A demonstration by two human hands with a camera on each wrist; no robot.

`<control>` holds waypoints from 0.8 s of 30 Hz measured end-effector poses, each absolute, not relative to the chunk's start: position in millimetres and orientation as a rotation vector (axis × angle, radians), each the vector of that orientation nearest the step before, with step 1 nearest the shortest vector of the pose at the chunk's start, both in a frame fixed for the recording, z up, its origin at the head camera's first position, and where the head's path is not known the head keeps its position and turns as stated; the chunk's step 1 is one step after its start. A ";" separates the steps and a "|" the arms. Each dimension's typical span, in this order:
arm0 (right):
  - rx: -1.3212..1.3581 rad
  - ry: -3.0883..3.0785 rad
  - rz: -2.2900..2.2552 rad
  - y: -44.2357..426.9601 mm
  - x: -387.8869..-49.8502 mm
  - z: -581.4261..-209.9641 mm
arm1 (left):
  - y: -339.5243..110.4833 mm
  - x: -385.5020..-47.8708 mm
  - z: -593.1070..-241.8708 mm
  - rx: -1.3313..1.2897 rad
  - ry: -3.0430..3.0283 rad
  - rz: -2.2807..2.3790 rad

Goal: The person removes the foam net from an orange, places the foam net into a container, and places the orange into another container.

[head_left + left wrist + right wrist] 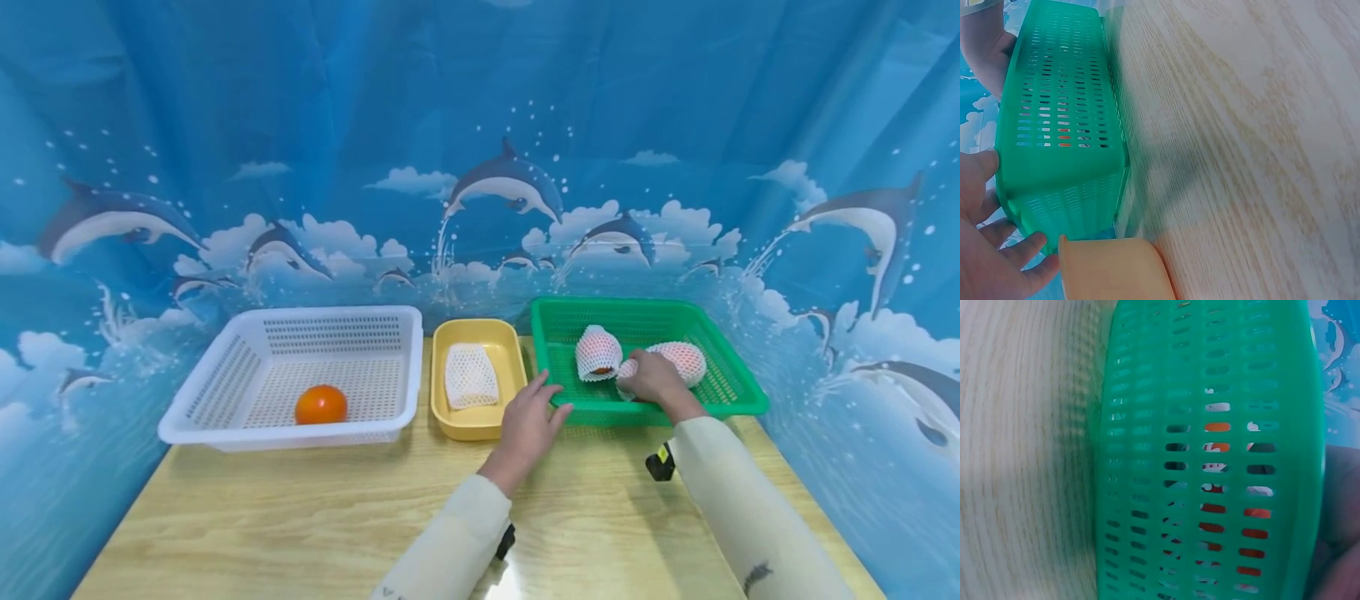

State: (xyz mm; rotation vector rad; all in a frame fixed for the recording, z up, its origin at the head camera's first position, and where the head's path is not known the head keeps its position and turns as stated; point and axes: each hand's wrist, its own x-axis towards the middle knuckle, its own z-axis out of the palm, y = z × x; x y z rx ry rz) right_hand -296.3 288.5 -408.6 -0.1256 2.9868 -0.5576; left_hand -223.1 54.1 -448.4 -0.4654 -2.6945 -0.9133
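Note:
In the green basket [558, 407] lie two fruits in pinkish-white foam nets, one [597, 353] at the left and one [681, 362] at the right. My right hand [660, 385] reaches over the front rim, its curled fingers pinching the loose net end at the left of the right-hand fruit; the fingertips are partly hidden. In the right wrist view the basket wall [1147, 450] covers most of the contents. My left hand [525, 425], fingers spread, touches the basket's front left corner; the left wrist view shows that hand [991, 231] against the green rim [1007, 181].
A yellow tray [486, 432] with a white foam net [471, 377] in it stands left of the green basket. Farther left, a white basket [251, 333] holds an orange round fruit [321, 405]. Behind the wooden table [300, 517] hangs a blue dolphin curtain [337, 167].

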 end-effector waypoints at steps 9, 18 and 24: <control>-0.115 3.080 -0.628 288.0 -289.5 -404.3 | 54.7 -224.3 -452.3 -0.461 -2.683 -0.932; -0.067 3.192 -0.664 279.0 -283.2 -402.3 | 54.1 -224.5 -449.6 -0.439 -2.740 -0.948; -0.047 3.242 -0.714 271.5 -277.9 -398.8 | 52.6 -222.6 -447.4 -0.439 -2.792 -0.967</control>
